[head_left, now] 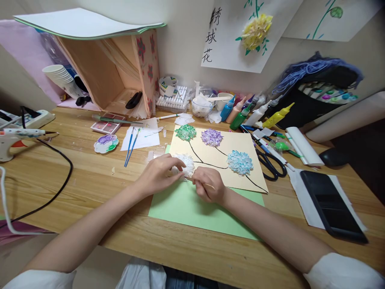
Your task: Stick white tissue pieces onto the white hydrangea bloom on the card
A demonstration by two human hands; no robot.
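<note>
A cream sheet [210, 176] bears green [185, 133], purple [212, 137] and blue [240, 162] raised paper flowers, joined by black drawn stems. At its left side sits a white paper flower [187, 161], partly hidden by my fingers. My left hand [161, 172] rests at this flower's left edge, thumb and forefinger apart. Just below and right of the flower, my right hand [209, 184] is closed round a thin wooden stick [209, 186]. One end of the stick shows beneath my fist; its tip points toward the white flower.
Green paper [207, 212] lies under the cream sheet. Black scissors [272, 166] and a dark phone-like slab [332, 206] are on the right. Paintbrushes [131, 146] and a paint palette [106, 143] lie left. Paint bottles [240, 116] stand behind. A glue gun [21, 136] with cord is far left.
</note>
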